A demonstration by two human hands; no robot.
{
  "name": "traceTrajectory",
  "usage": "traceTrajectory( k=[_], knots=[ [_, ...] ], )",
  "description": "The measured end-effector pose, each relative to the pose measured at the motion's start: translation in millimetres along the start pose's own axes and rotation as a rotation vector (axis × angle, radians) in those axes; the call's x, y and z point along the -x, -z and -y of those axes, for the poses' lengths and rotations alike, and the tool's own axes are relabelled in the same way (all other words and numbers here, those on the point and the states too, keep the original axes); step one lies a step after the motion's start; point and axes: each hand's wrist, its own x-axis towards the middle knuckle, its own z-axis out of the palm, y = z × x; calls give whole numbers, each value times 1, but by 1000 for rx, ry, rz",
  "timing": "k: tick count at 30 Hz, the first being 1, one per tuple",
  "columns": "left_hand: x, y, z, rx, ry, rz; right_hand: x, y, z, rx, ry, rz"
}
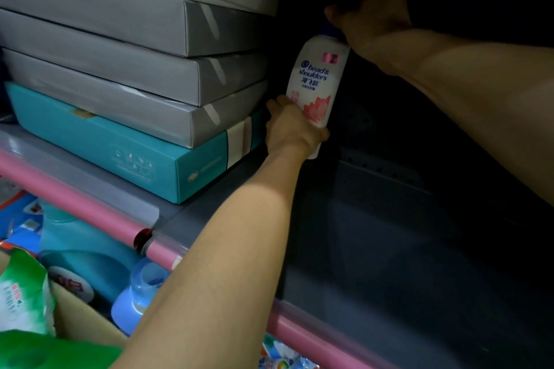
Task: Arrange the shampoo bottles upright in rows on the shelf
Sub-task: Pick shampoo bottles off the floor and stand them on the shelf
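Observation:
A white shampoo bottle (pixel 316 78) with a blue logo and a pink flower stands nearly upright, leaning slightly, deep on the grey shelf (pixel 374 249), just right of the stacked boxes. My left hand (pixel 292 129) is wrapped around its lower part. My right hand (pixel 370 13) grips its dark blue cap from above. The bottle's base is hidden behind my left hand, so I cannot tell whether it touches the shelf. No other shampoo bottle shows on the shelf.
A stack of grey boxes (pixel 120 63) on a teal box (pixel 120 153) fills the shelf's left side. A pink rail (pixel 90 207) runs along the front edge. Below are a cardboard box (pixel 81 317), a green packet (pixel 24 293) and blue bottles (pixel 135 293). The shelf's right part is dark.

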Motion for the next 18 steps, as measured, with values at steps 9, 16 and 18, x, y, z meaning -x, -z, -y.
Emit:
traceTrajectory(
  k=[9,16,18],
  knots=[
    [-6,-4,0,-11,1,-2,-3,-3,-4,-7,-8,5],
    [-3,-7,6,-21,-2,8,-3,0,-3,77,30,10],
    [-1,1,2,-120,18,44,-1,9,2,188,58,72]
  ],
)
